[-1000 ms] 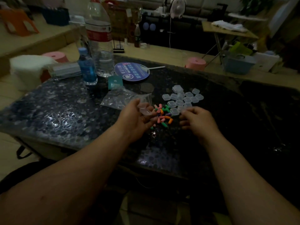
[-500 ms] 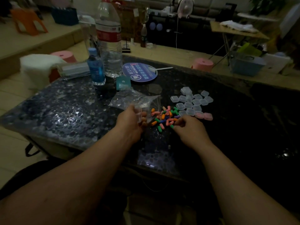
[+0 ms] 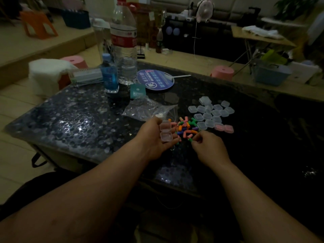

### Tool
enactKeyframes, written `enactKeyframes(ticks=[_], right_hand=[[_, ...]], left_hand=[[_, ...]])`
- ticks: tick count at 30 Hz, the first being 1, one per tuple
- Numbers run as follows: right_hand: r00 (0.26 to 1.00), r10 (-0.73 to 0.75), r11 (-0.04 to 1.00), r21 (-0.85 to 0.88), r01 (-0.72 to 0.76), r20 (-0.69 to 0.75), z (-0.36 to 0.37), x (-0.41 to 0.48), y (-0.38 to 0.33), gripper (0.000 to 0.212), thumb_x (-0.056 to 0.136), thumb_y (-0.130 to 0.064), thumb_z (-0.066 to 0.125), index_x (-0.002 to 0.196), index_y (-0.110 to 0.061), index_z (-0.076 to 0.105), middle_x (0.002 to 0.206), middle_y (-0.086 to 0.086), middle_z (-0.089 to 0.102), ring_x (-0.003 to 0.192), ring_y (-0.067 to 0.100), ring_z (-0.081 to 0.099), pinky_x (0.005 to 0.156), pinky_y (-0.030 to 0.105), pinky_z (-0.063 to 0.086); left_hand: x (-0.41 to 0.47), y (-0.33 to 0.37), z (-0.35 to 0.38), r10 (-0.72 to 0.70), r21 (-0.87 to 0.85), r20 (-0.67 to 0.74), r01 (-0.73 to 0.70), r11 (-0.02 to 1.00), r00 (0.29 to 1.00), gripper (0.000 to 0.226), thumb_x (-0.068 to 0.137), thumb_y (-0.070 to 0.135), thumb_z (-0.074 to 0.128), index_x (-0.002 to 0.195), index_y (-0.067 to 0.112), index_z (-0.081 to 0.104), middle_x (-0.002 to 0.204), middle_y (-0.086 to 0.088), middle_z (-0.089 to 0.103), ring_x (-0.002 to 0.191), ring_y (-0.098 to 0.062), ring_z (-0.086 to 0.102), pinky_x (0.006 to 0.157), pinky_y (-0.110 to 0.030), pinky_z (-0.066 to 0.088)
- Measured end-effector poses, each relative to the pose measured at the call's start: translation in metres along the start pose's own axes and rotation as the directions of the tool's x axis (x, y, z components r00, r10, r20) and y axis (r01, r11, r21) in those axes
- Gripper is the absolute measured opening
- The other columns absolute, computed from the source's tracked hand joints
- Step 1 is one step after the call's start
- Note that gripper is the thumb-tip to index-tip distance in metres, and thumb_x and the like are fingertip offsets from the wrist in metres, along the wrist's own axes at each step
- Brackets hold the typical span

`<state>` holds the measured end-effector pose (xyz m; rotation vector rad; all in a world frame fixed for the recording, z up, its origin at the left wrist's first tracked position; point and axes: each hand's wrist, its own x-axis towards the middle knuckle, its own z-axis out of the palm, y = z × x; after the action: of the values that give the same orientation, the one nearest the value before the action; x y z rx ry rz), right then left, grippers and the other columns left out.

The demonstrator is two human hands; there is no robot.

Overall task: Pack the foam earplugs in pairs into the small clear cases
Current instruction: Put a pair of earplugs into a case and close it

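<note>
Currently the left hand is palm up and holds an open clear case. Its two hinged halves lie flat on the fingers with the thumb by the case's edge, and both halves look empty. The right hand has its fingers curled, with the fingertips pinching a green earplug at the near edge of the earplug pile.

The pile is a mix of pink, orange, green and blue, loose on the dark glass table between the two hands. Just behind and to the right of the pile is a cluster of closed clear cases. The two nearest cases show pink inside.

A clear plastic bag lies behind the left hand, touching the pile area. Further back stand a large water bottle, a small blue bottle, a round hand fan and a teal packet. Lighting is dim, so fine finger detail is hard to read.
</note>
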<state>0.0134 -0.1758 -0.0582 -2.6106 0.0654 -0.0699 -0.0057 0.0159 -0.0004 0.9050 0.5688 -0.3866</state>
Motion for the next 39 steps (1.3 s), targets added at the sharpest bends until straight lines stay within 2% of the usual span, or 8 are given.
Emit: enactKeyframes(ticks=[5, 9, 14, 20, 24, 30, 34, 39], right_hand=[[1.000, -0.024, 0.999, -0.026, 0.025, 0.010, -0.002, -0.002, -0.004, 0.011, 0.096, -0.032, 0.069, 0.088, -0.025, 0.067, 0.095, -0.004, 0.068, 0.088, 0.021, 0.065, 0.076, 0.036, 0.052], [1.000, -0.017, 0.990, 0.141, 0.019, -0.013, -0.017, -0.002, -0.014, 0.010, 0.096, -0.023, 0.071, 0.088, -0.024, 0.065, 0.088, -0.009, 0.066, 0.083, 0.014, 0.062, 0.069, 0.031, 0.047], [0.982, -0.183, 0.926, 0.326, 0.191, -0.057, -0.040, -0.016, -0.041, 0.011, 0.095, -0.018, 0.073, 0.100, -0.024, 0.066, 0.095, -0.010, 0.068, 0.088, 0.001, 0.064, 0.076, 0.026, 0.053], [0.916, -0.400, 0.915, 0.073, 0.397, 0.028, -0.026, -0.027, -0.049, 0.024, 0.090, -0.020, 0.071, 0.088, -0.039, 0.056, 0.100, -0.008, 0.059, 0.094, 0.014, 0.059, 0.079, 0.035, 0.049], [0.908, -0.417, 0.909, 0.007, 0.417, 0.026, -0.022, -0.029, -0.050, 0.013, 0.093, -0.021, 0.070, 0.097, -0.032, 0.066, 0.099, -0.009, 0.052, 0.092, 0.012, 0.054, 0.075, 0.031, 0.042], [0.956, -0.278, 0.925, 0.240, 0.294, -0.098, -0.027, -0.015, -0.046, 0.007, 0.097, -0.027, 0.070, 0.103, -0.030, 0.073, 0.099, -0.013, 0.068, 0.089, 0.002, 0.065, 0.082, 0.029, 0.056], [0.988, -0.091, 0.958, 0.258, 0.121, -0.126, -0.040, -0.004, -0.031, 0.011, 0.103, -0.019, 0.063, 0.100, -0.026, 0.070, 0.087, -0.019, 0.062, 0.083, -0.004, 0.059, 0.067, -0.002, 0.036], [0.999, -0.041, 0.983, 0.176, 0.042, -0.006, -0.018, -0.005, -0.023, 0.004, 0.098, -0.023, 0.069, 0.098, -0.027, 0.071, 0.095, -0.009, 0.071, 0.093, 0.014, 0.068, 0.078, 0.031, 0.051]], left_hand=[[-0.004, -0.005, 0.003, -0.053, 0.069, 0.024, 0.051, 0.996, 0.998, 0.033, 0.106, 0.026, 0.037, 0.101, 0.009, 0.064, 0.098, -0.015, 0.065, 0.104, -0.030, 0.065, 0.085, -0.046, 0.058], [0.002, -0.007, 0.002, -0.070, 0.124, -0.003, 0.069, 0.990, 0.998, 0.029, 0.105, 0.021, 0.043, 0.120, 0.009, 0.065, 0.114, -0.017, 0.067, 0.105, -0.029, 0.068, 0.074, -0.044, 0.062], [0.004, -0.005, 0.008, -0.065, 0.136, 0.052, 0.057, 0.989, 0.997, 0.027, 0.104, 0.018, 0.044, 0.112, 0.016, 0.070, 0.087, -0.010, 0.076, 0.092, -0.025, 0.070, 0.089, -0.045, 0.058], [-0.004, -0.008, 0.016, -0.081, 0.126, 0.128, 0.065, 0.990, 0.988, 0.025, 0.106, 0.017, 0.040, 0.102, 0.016, 0.065, 0.086, -0.005, 0.068, 0.077, -0.018, 0.065, 0.070, -0.029, 0.057], [-0.008, -0.007, 0.015, -0.096, 0.118, 0.122, 0.081, 0.990, 0.988, 0.025, 0.107, 0.018, 0.040, 0.097, 0.021, 0.063, 0.089, -0.002, 0.064, 0.080, -0.018, 0.064, 0.077, -0.033, 0.053], [-0.007, 0.002, 0.011, -0.105, 0.168, 0.088, 0.089, 0.982, 0.991, 0.028, 0.105, 0.018, 0.041, 0.102, 0.015, 0.068, 0.092, -0.010, 0.074, 0.083, -0.022, 0.071, 0.077, -0.039, 0.059], [-0.007, 0.018, 0.003, -0.044, 0.078, -0.008, 0.045, 0.996, 0.999, 0.027, 0.105, 0.021, 0.042, 0.117, 0.009, 0.064, 0.118, -0.019, 0.067, 0.104, -0.030, 0.067, 0.086, -0.043, 0.059], [0.001, 0.030, -0.007, 0.038, -0.003, -0.110, -0.038, 0.999, 0.993, 0.027, 0.103, 0.021, 0.045, 0.121, 0.012, 0.063, 0.110, -0.017, 0.065, 0.084, -0.026, 0.067, 0.050, -0.032, 0.058]])
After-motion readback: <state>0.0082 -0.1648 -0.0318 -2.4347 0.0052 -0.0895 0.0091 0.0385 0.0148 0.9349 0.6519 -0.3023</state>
